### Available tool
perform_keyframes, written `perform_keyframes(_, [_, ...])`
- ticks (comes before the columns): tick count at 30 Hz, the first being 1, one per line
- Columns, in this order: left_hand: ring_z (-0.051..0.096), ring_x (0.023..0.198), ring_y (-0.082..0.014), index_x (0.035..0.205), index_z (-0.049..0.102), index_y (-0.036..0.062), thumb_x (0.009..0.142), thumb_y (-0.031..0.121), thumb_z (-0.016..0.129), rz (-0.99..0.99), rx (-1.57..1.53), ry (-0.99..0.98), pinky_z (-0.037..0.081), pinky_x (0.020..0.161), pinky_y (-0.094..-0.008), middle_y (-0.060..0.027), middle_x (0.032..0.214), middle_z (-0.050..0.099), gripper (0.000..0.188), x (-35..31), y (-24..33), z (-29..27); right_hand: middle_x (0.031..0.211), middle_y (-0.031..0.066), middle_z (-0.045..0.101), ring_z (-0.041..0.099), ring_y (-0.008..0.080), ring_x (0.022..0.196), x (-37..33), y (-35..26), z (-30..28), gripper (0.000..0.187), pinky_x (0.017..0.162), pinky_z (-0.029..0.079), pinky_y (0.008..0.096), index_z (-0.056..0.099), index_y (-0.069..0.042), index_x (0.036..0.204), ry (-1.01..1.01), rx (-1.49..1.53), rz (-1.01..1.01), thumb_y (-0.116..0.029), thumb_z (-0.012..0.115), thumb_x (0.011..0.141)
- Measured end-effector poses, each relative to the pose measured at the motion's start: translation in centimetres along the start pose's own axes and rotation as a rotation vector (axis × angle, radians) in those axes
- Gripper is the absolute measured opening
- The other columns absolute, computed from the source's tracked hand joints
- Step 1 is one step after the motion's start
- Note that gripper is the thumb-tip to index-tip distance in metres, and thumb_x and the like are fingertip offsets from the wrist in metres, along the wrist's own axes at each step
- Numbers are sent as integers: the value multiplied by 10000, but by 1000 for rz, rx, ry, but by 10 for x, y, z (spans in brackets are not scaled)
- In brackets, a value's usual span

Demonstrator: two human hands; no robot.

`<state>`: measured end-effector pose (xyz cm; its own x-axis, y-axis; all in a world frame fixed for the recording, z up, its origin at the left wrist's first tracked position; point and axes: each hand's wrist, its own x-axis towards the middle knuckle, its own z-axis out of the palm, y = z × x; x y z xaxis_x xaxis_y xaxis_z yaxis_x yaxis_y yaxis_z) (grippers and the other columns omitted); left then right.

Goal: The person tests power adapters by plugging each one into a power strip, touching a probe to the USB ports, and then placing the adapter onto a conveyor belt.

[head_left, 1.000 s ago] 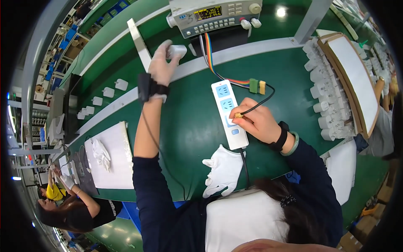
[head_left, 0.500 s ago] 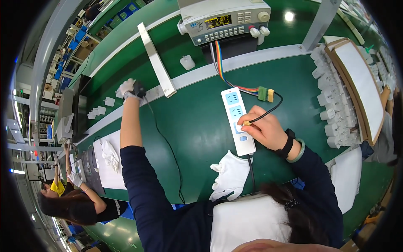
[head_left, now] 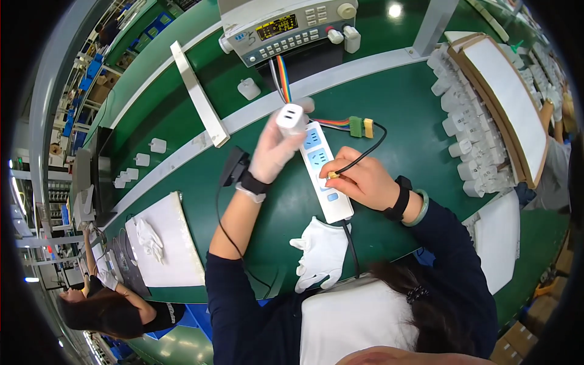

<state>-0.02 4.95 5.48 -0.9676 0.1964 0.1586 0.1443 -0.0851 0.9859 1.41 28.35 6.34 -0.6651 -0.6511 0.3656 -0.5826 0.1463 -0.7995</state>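
My left hand [head_left: 269, 152], in a white glove, is closed around a small white charger [head_left: 290, 117] with two dark slots in its face. It holds the charger just above the top end of a white power strip [head_left: 337, 211] with blue sockets. My bare right hand [head_left: 371, 184] pinches a small yellow connector [head_left: 333, 174] on a black cable over the strip's lower part. That cable loops up to a green and yellow terminal block [head_left: 359, 126] with rainbow wires. A black box [head_left: 234, 166] with a cable hangs at my left wrist.
A grey bench instrument [head_left: 286, 30] stands at the back. Loose white chargers [head_left: 157, 145] lie at left; rows of them [head_left: 459, 131] stand at right beside a cardboard-edged tray [head_left: 508, 109]. A white glove [head_left: 322, 252] lies near me. A co-worker [head_left: 112, 304] sits at left.
My left hand has come from the far left to the power strip, bringing one of the white chargers. My right hand keeps its pinch on the connector. The whole view has shifted slightly.
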Motion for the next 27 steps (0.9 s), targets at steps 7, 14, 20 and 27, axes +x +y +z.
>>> perform_keyframes(7, [526, 1187, -194, 1431, 376, 35, 915, 183, 604, -47, -30, -46, 412, 1024, -340, -121, 1339, 540, 583, 6, -8, 13, 876, 67, 551, 600, 222, 685, 0, 2, -1, 158, 630, 481, 300, 684, -119, 1006, 17, 28, -3, -164, 690, 854])
perform_keyframes(14, [555, 1167, -202, 1393, 427, 34, 899, 143, 597, 0, -26, -24, 435, 1005, -348, -120, 1320, 574, 534, 7, -29, 13, 879, 64, 552, 599, 224, 680, 0, 3, -2, 164, 626, 477, 303, 685, -123, 1007, 16, 15, -22, -159, 692, 847])
perform_keyframes(20, [616, 1077, -271, 1301, 507, 19, 850, 141, 636, 207, 737, -180, 481, 929, -397, -125, 1208, 640, 485, 14, -20, 3, 874, 66, 551, 596, 226, 686, 0, 1, -2, 158, 627, 474, 305, 686, -122, 1003, -6, -5, -1, -157, 690, 848])
perform_keyframes(27, [612, 1065, -322, 1248, 571, 64, 817, 158, 669, 198, 614, 192, 477, 903, -388, -153, 1194, 631, 452, -19, -3, 23, 867, 69, 547, 594, 225, 697, -2, 5, -2, 148, 625, 472, 307, 687, -120, 997, 17, 0, -13, -153, 686, 853])
